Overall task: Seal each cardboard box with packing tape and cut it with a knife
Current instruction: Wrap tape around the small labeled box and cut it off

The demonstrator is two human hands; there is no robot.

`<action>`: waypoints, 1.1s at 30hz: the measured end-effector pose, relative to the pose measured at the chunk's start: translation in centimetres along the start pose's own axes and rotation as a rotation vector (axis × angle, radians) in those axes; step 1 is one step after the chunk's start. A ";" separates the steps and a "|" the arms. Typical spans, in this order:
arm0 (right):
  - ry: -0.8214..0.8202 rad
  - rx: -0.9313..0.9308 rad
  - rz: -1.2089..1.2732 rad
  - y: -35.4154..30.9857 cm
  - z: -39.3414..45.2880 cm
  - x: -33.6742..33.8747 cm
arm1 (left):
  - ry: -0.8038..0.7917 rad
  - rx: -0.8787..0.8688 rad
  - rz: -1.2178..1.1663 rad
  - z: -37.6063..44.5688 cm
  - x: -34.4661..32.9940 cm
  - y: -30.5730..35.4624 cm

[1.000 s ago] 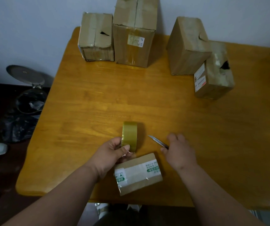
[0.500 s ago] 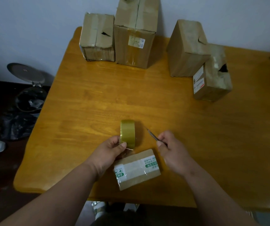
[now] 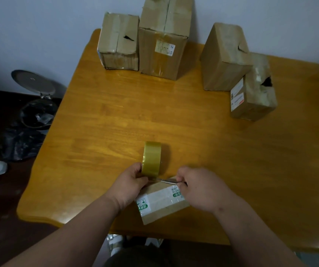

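while the left hand grips the packing tape roll upright at the far edge of the small cardboard box, the right hand pinches a knife, blade laid across the short strip between roll and box. a slack strip could snag rather than cut (the blade points toward the left thumb). four larger boxes wait across the wooden table.
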State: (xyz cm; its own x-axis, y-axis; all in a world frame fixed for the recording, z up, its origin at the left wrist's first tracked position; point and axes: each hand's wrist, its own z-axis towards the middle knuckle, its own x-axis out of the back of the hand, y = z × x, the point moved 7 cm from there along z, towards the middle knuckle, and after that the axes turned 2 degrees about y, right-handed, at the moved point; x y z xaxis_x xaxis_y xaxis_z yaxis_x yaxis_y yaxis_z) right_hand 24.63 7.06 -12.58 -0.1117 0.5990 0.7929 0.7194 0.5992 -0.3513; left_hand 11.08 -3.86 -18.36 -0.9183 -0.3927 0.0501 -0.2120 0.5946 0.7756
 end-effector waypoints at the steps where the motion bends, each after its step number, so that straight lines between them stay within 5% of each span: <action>1: 0.001 0.009 -0.033 -0.2 0.0 0.0 | 0.007 0.008 0.005 0.0 0.0 -0.1; 33: -0.039 0.065 -0.301 -5.2 0.9 0.2 | 0.030 -0.084 0.144 0.2 0.0 -0.4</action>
State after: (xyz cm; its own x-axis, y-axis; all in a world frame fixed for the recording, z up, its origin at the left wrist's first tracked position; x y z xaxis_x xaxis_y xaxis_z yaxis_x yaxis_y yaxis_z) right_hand 20.27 4.53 -11.01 -0.3399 0.4087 0.8470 0.6048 0.7847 -0.1360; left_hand 11.12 -3.96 -18.83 -0.9265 -0.3292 0.1825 -0.0491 0.5863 0.8086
